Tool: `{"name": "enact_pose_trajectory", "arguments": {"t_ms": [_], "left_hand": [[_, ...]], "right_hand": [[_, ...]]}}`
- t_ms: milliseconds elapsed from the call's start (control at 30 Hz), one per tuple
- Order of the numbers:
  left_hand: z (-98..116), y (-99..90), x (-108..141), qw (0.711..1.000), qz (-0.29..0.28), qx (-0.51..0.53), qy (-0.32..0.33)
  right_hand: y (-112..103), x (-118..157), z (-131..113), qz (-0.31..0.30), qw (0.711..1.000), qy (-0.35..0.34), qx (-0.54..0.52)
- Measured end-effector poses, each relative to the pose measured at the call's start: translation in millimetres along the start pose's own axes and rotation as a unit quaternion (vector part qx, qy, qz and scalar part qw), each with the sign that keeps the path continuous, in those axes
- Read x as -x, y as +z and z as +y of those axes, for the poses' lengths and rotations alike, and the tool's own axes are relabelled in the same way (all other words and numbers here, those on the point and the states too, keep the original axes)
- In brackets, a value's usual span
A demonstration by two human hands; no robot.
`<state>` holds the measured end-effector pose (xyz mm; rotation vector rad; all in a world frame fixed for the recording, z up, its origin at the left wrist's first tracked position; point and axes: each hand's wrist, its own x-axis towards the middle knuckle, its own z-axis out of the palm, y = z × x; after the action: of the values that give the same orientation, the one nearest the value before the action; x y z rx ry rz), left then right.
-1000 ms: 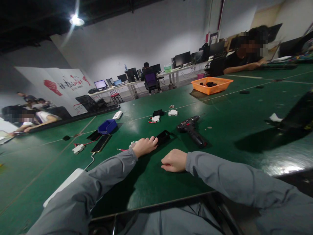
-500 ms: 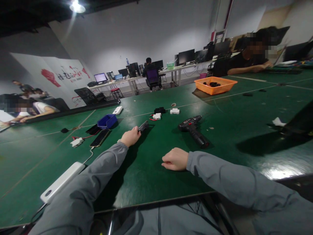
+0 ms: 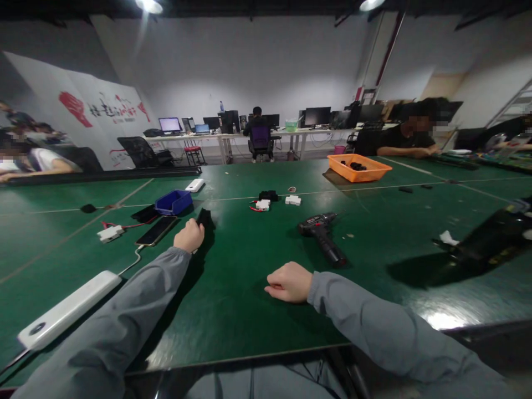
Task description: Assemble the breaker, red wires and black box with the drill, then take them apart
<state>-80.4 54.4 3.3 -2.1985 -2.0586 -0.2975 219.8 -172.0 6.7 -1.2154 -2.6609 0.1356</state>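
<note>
My left hand (image 3: 190,235) is closed around one end of a small black oblong piece (image 3: 204,218), held just over the table to the right of a blue bin (image 3: 173,203); its exact kind is unclear. My right hand (image 3: 290,281) is curled into a fist near the table's front edge, its palm side hidden, so I cannot see whether anything is inside. Beyond that fist lies a black cordless drill (image 3: 320,233), bit pointing away to the right. Farther back are a black part (image 3: 268,195), a white part with red wire (image 3: 262,205) and another white part (image 3: 293,200).
On the left lie a phone (image 3: 157,230) on a cable, a long white power bank (image 3: 70,310) and a wired white module (image 3: 110,233). An orange basket (image 3: 359,169) holding black pieces stands at the back right. A dark object (image 3: 490,238) rises at the right. Other people sit around.
My left hand has moved left with the black piece, closer to the blue bin. The right fist keeps its place on the table. The camera view has levelled.
</note>
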Motion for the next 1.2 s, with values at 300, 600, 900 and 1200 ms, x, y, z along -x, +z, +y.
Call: {"name": "enact_pose_trajectory", "arguments": {"t_ms": [300,600,900,1200], "left_hand": [[8.7,-14.1,-10.5,0.998,0.040,0.021,0.034],[17.6,0.2,-2.0,0.994,0.065,-0.015,0.085],[11.1,8.7,-7.4,0.995,0.049,0.017,0.086],[5.9,11.3,-13.2,0.993,0.035,0.010,0.108]], "right_hand": [[-0.4,-2.6,-2.2,-0.001,1.000,0.003,-0.009],[-20.7,9.9,18.6,0.124,0.984,0.037,0.122],[-34.5,41.0,59.8,0.077,0.884,0.374,0.270],[-18.4,38.2,77.5,0.010,0.855,0.441,0.272]]}}
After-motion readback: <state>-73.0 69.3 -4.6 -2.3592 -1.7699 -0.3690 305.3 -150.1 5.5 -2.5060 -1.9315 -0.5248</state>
